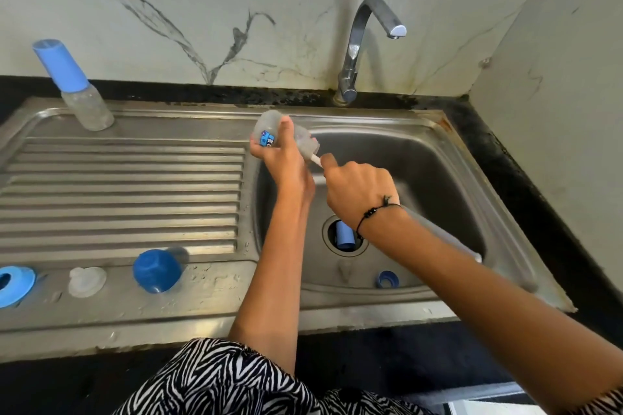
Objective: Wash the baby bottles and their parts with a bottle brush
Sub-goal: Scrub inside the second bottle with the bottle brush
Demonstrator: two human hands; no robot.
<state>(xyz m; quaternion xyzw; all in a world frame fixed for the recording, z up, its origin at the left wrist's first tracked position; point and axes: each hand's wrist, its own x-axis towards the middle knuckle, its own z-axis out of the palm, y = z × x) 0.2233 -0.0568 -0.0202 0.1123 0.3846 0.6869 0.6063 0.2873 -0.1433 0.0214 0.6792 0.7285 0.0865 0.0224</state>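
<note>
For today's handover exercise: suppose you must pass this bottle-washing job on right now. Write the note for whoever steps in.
Left hand grips a clear bottle over the sink basin. Right hand holds the bottle brush handle, bristles inside the bottle.
On the drainboard: capped bottle at the back; blue ring, clear teat and blue cap in front.
In the basin: a blue part in the drain, a small blue ring near the front wall.
Tap is off.
Left: finish this bottle, then the others; which are already washed cannot be told.
</note>
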